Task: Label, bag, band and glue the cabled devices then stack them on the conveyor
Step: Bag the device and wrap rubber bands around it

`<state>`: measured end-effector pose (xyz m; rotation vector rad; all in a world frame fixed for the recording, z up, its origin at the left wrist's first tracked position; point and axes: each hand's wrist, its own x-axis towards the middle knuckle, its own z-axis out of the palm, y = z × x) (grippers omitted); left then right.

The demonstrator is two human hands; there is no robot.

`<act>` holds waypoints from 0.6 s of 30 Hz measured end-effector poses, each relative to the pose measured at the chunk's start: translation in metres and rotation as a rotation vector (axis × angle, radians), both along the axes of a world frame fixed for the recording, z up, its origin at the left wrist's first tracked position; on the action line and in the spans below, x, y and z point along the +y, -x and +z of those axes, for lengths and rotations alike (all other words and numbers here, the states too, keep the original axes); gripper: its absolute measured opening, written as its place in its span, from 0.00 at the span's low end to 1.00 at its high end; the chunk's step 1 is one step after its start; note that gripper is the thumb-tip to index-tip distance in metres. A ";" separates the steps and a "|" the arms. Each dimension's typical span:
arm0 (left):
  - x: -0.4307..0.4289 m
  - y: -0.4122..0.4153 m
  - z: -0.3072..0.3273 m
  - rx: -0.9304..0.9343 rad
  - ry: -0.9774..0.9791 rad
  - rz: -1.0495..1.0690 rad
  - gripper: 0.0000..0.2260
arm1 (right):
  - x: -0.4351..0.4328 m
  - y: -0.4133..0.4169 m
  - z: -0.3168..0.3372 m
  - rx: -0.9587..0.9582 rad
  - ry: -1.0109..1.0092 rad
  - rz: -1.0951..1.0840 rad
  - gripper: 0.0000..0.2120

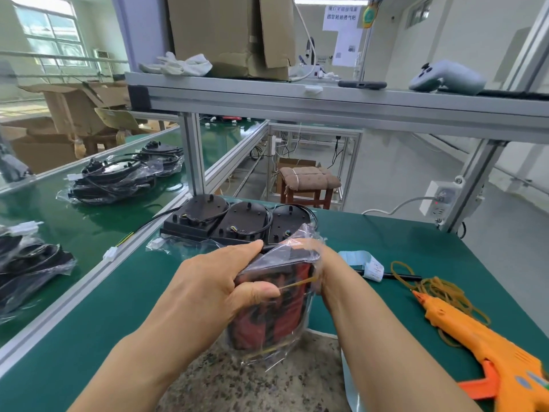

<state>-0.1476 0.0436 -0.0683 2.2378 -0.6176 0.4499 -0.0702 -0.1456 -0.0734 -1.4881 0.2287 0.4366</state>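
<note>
The step in hand is the banding. The bagged device (267,319) is held upright over the near edge of the bench (118,307), between both hands. It is a red and black body with dark cable, inside a clear, crinkled plastic bag that shines. 1 thin yellow band already seems to lie across its lower part.

The left hand (214,281) is closed on the left side of the bag, and its thumb and forefinger pinch a rubber band (297,283), which is pulled thin and tight toward the right. The right hand (320,263) holds the upper right side of the bag. Its fingers are mostly behind the film, so I cannot tell if they pinch the band or only hook it.

I judge that the next move is to bring the stretched band around the bag and release it slowly, because the film is slippery and the band can snap back.

Near the right edge lie loose tan rubber bands (442,289) and an orange plastic glue gun (475,340). At the far edge stand 3 matte black devices (237,221), not bagged. On the green conveyor (89,221) at the left, finished bagged units (113,179) are stacked.
</note>
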 end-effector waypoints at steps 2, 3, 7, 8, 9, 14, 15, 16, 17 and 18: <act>0.003 -0.005 -0.003 0.095 0.069 0.077 0.37 | -0.005 0.004 -0.009 0.003 0.008 -0.016 0.08; 0.005 -0.008 -0.004 0.127 0.101 0.095 0.36 | -0.007 0.005 -0.013 0.003 0.000 -0.026 0.13; 0.014 -0.015 -0.002 0.174 0.136 0.011 0.25 | -0.019 0.007 -0.020 -0.020 -0.057 0.018 0.21; 0.015 -0.017 -0.002 0.191 0.128 -0.029 0.20 | -0.019 0.006 -0.015 -0.037 -0.090 0.028 0.20; 0.016 -0.019 -0.003 0.201 0.121 -0.059 0.16 | -0.018 0.006 -0.011 -0.045 -0.135 0.030 0.21; 0.026 -0.024 -0.010 0.180 0.158 -0.050 0.21 | -0.010 0.012 -0.007 -0.066 -0.282 0.143 0.27; 0.027 -0.025 -0.011 0.180 0.164 -0.049 0.22 | -0.009 0.014 -0.009 -0.081 -0.297 0.161 0.25; 0.028 -0.025 -0.012 0.180 0.168 -0.054 0.22 | -0.008 0.017 -0.011 -0.103 -0.324 0.170 0.21; 0.030 -0.027 -0.014 0.182 0.172 -0.058 0.22 | -0.009 0.018 -0.013 -0.117 -0.393 0.169 0.17; 0.031 -0.029 -0.016 0.192 0.183 -0.058 0.23 | -0.012 0.019 -0.016 -0.109 -0.497 0.142 0.16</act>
